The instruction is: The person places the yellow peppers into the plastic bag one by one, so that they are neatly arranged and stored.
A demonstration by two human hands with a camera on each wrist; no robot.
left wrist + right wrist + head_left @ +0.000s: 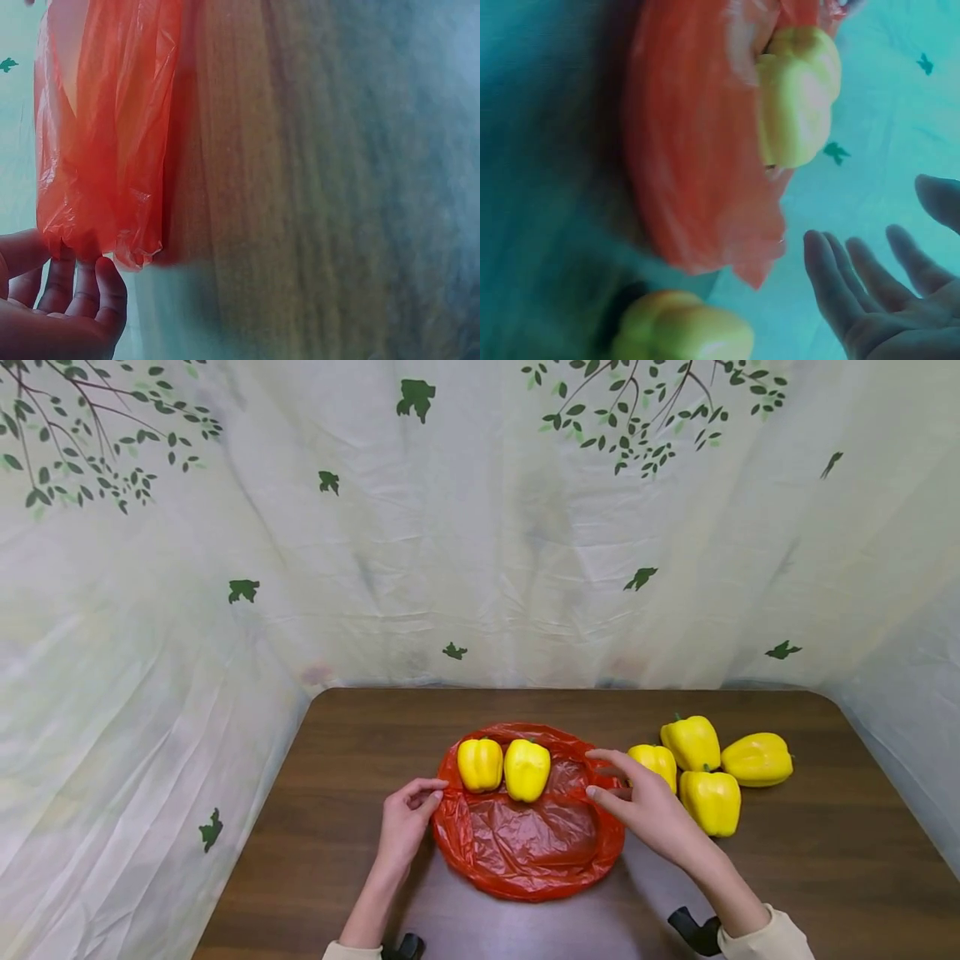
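A red plastic bag (534, 839) lies spread on the table with its mouth facing up and its rim rolled outward. Two yellow bell peppers, a left one (480, 765) and a right one (527, 770), sit side by side in its far part. My left hand (407, 823) pinches the bag's left rim; the left wrist view shows thumb and fingertips on the red film (97, 165). Over the bag's right rim, my right hand (651, 806) has its fingers spread and holds nothing. In the right wrist view those fingers (881, 277) stand apart from the bag.
Several more yellow bell peppers (711, 802) are grouped on the brown wooden table (810, 860), right of the bag and close to my right hand. A pale curtain with a leaf print (480, 543) hangs behind the table.
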